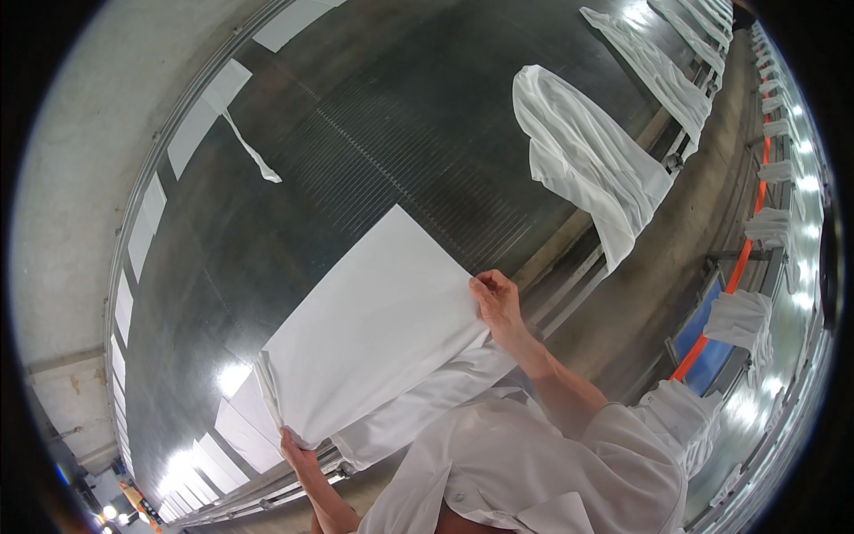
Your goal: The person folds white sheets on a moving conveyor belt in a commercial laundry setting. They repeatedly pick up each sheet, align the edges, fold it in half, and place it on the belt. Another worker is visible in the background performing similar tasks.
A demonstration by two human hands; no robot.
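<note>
A large white fabric piece lies mostly flat on the dark table, its far corner pointing away from me. My right hand pinches its right edge between thumb and fingers. At the near left corner, my left hand grips the edge, where a narrow strip of fabric is bunched; some of these fingers are hidden beneath the cloth. Toward me, a looser white layer sags in folds over the table's near edge, against my white shirt.
The long dark table has a band of fine parallel lines. Flat white pieces line its far edge. A crumpled white fabric piece hangs over the near edge at right. Behind me, bundled white pieces hang along an orange strip.
</note>
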